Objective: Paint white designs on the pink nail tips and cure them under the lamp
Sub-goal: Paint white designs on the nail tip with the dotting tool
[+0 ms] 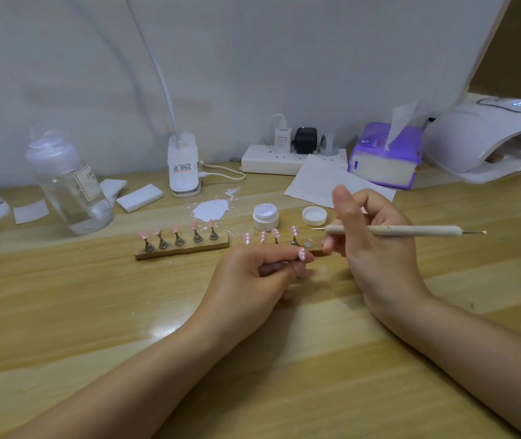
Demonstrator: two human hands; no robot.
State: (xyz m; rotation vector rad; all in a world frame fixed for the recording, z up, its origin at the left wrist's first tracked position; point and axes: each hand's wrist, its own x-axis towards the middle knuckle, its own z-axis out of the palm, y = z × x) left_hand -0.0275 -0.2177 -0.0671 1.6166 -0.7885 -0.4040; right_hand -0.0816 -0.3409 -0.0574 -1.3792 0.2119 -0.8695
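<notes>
Wooden table seen from above, with items described left to right. A clear bottle stands at far left. A wooden holder carrying five plain pink nail tips is placed near the middle. Just right of it, a second row of dotted tips is seen on stands. In front of that row, one pink tip with white dots is pinched on its stand by the curled fingers of the left hand. A dotting tool is gripped level by the right hand, its point just above the pinched tip. An open white gel jar and its lid are set behind the hands. A white curing lamp sits at far right.
</notes>
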